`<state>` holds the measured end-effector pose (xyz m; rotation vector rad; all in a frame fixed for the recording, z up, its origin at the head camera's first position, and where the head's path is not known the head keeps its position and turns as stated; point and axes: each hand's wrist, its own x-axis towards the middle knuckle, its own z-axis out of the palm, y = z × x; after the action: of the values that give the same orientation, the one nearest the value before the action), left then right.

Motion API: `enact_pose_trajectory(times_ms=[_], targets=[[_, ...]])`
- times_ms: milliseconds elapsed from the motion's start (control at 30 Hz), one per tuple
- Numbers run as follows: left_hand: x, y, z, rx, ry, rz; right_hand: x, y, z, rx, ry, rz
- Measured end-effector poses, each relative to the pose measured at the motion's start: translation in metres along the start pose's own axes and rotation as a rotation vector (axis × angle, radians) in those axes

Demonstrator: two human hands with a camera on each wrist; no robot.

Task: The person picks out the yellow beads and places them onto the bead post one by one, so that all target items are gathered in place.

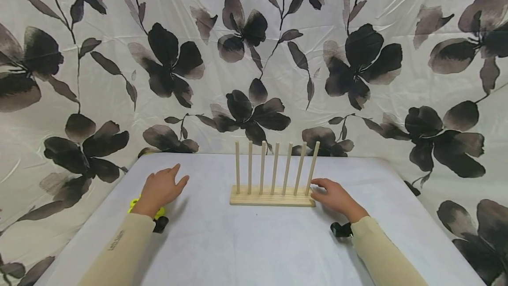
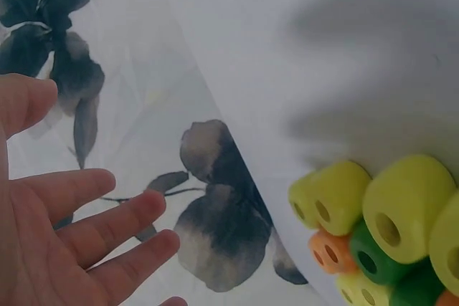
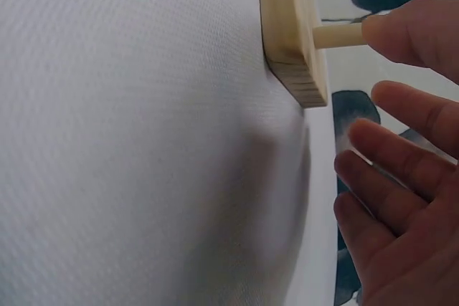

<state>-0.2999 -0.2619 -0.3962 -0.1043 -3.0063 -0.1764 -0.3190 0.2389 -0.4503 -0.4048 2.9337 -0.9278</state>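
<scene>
And my left hand (image 1: pixel 160 189) hangs over the left side of the table, fingers spread and loosely straight, holding nothing! Just beside it, partly hidden under my wrist in the head view, sits the cluster of beads: smooth, rounded, matte yellow beads (image 2: pixel 409 209), green beads (image 2: pixel 380 257) and small orange beads (image 2: pixel 332 250), each visible hole round and dark, all packed close together on the white cloth (image 1: pixel 278 246).

Over to the right hand (image 1: pixel 333 195), level with the end of the wooden rack, fingers apart and gently bent, gripping nothing. Thumb and fingertips are right at the last peg; whether skin meets wood, I can't tell. What a piece of pale timber: a flat, oblong base (image 1: pixel 274 199) lying mid-table, long grain along its front, end grain in fine stripes, corner softly rounded, and seven slim round pegs (image 1: pixel 275 169) rising in one row!

Up close, the cloth shows a fine ribbed weave, shadowed under my right hand. Cream sleeves (image 1: pixel 382 246) cover both forearms, and behind it all hangs a creased, faintly shiny backdrop (image 1: pixel 301 92) of inky flowers.
</scene>
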Motion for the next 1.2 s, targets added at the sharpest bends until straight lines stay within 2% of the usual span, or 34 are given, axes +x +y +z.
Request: enact_pose_trajectory(times_ms=[133, 400, 633, 833, 933, 1200], targets=[[-0.003, -0.008, 0.001, -0.003, 0.004, -0.001, 0.001, 0.000, 0.001, 0.000, -0.014, 0.002], [-0.008, -0.020, 0.002, -0.004, -0.028, -0.032, 0.002, 0.000, 0.006, -0.003, -0.031, 0.023], [-0.015, -0.027, 0.000, -0.035, -0.050, -0.060, 0.000, -0.002, 0.009, 0.013, -0.044, 0.023], [-0.019, -0.032, 0.000, -0.039, -0.064, -0.061, -0.002, -0.004, 0.012, 0.009, -0.075, 0.061], [-0.020, -0.037, 0.001, -0.050, -0.092, -0.067, -0.001, -0.004, 0.013, 0.003, -0.092, 0.068], [-0.021, -0.047, 0.004, -0.113, -0.189, -0.163, 0.000, -0.003, 0.013, 0.016, -0.104, 0.056]])
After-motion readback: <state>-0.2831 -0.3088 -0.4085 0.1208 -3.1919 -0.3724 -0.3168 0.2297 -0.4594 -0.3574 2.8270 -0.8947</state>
